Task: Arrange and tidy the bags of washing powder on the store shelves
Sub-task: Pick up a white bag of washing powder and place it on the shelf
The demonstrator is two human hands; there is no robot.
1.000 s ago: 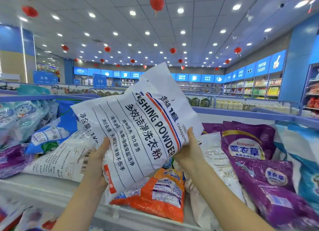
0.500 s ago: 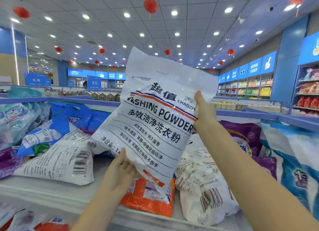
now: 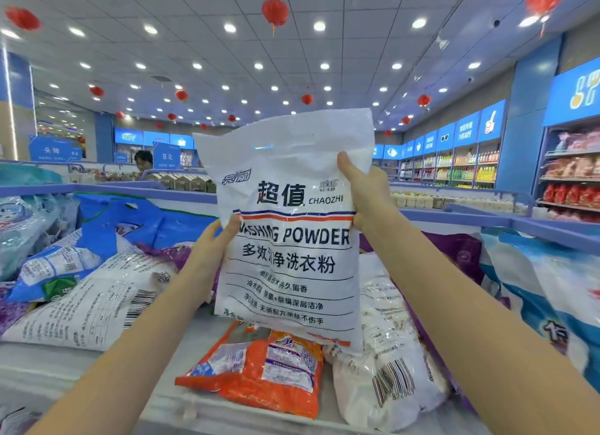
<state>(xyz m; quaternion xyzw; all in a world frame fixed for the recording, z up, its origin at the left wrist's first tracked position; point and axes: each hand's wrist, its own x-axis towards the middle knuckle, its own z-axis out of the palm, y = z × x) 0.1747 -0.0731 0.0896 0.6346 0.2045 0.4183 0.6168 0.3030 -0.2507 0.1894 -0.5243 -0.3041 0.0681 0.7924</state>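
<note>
The white bag has turned upright above the orange bag

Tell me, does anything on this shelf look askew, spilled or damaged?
Askew: the orange bag lies flat at the shelf front, and the left white bag and right white bag lie barcode-up at odd angles. No spill or tear shows. The held washing powder bag, between left hand and right hand, is upright.

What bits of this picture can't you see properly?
Head view, all of it:
1. First letter of WASHING on the white bag: covered by the thumb of the left hand.
2. Top of the orange bag: behind the white bag.
3. Label of the purple bag: hidden by the right arm.
4. Far bottles: too small to read.
</note>
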